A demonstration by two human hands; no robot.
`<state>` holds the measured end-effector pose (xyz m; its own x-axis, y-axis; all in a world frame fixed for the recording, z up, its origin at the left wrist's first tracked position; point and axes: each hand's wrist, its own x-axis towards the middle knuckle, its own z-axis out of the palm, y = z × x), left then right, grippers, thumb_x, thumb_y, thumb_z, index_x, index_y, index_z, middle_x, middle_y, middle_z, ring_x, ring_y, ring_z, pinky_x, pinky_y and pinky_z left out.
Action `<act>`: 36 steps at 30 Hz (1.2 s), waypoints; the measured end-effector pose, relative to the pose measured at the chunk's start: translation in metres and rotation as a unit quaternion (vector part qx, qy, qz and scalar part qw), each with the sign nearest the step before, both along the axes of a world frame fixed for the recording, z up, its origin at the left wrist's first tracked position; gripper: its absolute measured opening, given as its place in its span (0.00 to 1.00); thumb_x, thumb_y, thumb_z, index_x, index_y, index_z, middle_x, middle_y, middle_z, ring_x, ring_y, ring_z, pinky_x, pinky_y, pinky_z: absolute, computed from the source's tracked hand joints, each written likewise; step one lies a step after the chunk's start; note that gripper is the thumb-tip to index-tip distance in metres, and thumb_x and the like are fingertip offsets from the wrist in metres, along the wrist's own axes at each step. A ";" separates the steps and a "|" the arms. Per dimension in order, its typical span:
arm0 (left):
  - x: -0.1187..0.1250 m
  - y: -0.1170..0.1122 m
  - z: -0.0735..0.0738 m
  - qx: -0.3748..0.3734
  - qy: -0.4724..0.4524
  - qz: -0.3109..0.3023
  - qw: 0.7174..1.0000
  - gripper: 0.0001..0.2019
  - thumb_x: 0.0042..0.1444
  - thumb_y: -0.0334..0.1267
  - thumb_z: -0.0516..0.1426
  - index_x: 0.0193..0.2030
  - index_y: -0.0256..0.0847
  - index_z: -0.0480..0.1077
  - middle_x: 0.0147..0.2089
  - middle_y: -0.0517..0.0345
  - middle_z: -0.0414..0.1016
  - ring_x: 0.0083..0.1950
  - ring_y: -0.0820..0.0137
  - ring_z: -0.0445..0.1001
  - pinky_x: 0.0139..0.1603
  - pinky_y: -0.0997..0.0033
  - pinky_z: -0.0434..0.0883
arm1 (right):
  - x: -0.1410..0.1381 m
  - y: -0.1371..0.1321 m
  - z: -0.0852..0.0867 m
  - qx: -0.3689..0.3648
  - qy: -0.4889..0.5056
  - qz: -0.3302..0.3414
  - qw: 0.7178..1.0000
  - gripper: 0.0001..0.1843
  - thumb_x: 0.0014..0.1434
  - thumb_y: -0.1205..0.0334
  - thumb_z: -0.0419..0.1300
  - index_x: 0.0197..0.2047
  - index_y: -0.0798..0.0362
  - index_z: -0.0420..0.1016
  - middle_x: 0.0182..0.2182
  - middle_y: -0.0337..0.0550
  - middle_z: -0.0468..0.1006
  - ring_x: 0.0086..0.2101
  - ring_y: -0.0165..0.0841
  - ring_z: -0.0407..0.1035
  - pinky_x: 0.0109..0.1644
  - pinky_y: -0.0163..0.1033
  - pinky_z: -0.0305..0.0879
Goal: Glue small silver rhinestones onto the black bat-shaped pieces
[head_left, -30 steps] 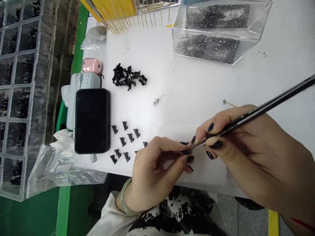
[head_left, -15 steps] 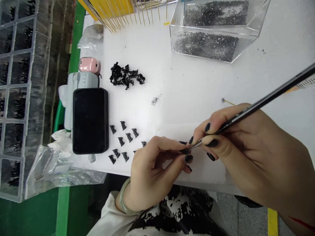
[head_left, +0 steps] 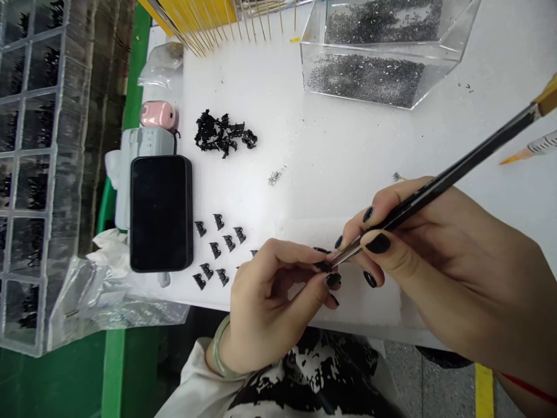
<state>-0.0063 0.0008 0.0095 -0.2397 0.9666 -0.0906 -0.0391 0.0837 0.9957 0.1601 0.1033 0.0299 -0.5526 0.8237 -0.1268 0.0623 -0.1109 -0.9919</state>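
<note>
With the left hand (head_left: 265, 302) pinching the small black clip (head_left: 324, 266) between thumb and forefinger over the table's (head_left: 304, 145) near edge and the right hand (head_left: 435, 255) gripped on the tweezers (head_left: 435, 188), tip touching the clip, brace both hands and press lightly.

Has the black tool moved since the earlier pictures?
Yes. The back end of the black tool swung up toward the clear box; its tip stayed at the small part in the left hand.
</note>
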 end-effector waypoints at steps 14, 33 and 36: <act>0.000 -0.001 0.000 -0.005 0.003 0.000 1.000 0.19 0.60 0.15 0.63 0.48 0.45 0.75 0.41 0.65 0.85 0.31 0.77 0.86 0.34 0.85 0.85 | 0.000 0.000 -0.001 0.008 -0.008 0.001 1.000 0.05 0.74 0.65 0.59 0.44 0.46 0.70 0.33 0.37 0.80 0.25 0.25 0.72 0.27 0.27 0.75; 0.000 0.000 0.001 0.004 0.035 0.010 0.999 0.17 0.59 0.16 0.64 0.46 0.43 0.74 0.38 0.63 0.85 0.28 0.73 0.85 0.29 0.82 0.85 | -0.002 0.000 0.001 -0.014 0.021 -0.035 0.999 0.05 0.71 0.66 0.63 0.43 0.46 0.72 0.35 0.37 0.81 0.26 0.25 0.74 0.28 0.29 0.76; 0.000 0.000 0.001 0.005 0.029 0.011 1.000 0.18 0.59 0.17 0.65 0.47 0.44 0.74 0.36 0.65 0.84 0.28 0.74 0.85 0.30 0.84 0.85 | 0.000 -0.003 0.003 -0.037 0.024 -0.090 0.995 0.04 0.70 0.62 0.66 0.43 0.45 0.76 0.39 0.38 0.82 0.33 0.30 0.78 0.32 0.30 0.78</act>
<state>-0.0059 0.0010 0.0105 -0.2649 0.9620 -0.0659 0.0174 0.0730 0.9972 0.1602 0.1007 0.0332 -0.4034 0.8994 -0.1682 -0.0121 -0.1890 -0.9819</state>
